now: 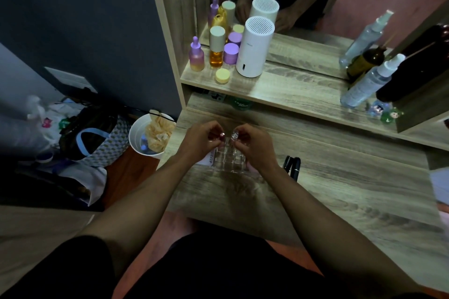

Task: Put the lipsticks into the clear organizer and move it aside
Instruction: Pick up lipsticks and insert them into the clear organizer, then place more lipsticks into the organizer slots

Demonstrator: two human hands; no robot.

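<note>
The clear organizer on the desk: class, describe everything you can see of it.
The clear organizer looks like transparent plastic, divided by thin walls into a grid of small square compartments. It sits flat on the wooden desk, between both hands. The left hand and right hand each hold a small lipstick over its far cells.

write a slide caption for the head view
Both hands, left and right, each lower a lipstick into the clear organizer on the wooden desk.

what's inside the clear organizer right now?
Visible cells of the clear organizer look empty. Each hand, left hand and right hand, holds a lipstick above it; side cells are covered.
</note>
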